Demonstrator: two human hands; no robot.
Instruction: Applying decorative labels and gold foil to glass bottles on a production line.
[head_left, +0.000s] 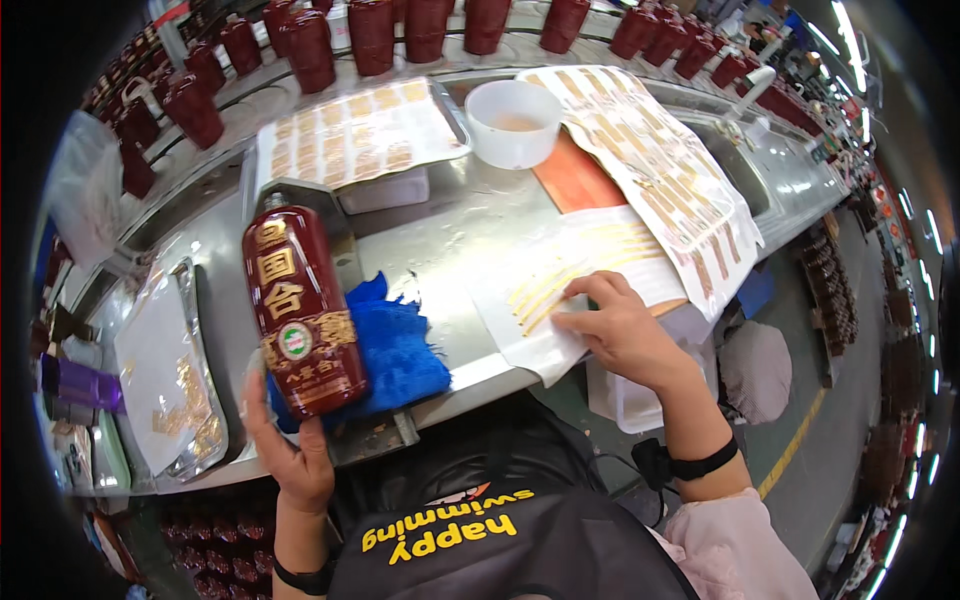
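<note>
A dark red glass bottle (302, 310) with gold lettering and a small round green-and-white emblem leans, base toward me, on a crumpled blue cloth (405, 350). My left hand (290, 455) is closed round its lower end, with fingers along the left side and the thumb at the base. Over the white backing sheet (510, 330) at the table's front edge is my right hand (625, 335). Its thumb and index finger are apart, close to the ends of thin yellow strips (575, 275), and I see nothing between them.
Label sheets (350, 130) lie on a tray at the back, beside a white tub (513, 125). More label sheets (655, 150) cover the right side over an orange board (575, 175). A metal tray (190, 400) with gold pieces sits left. Red bottles (370, 38) line the conveyor behind.
</note>
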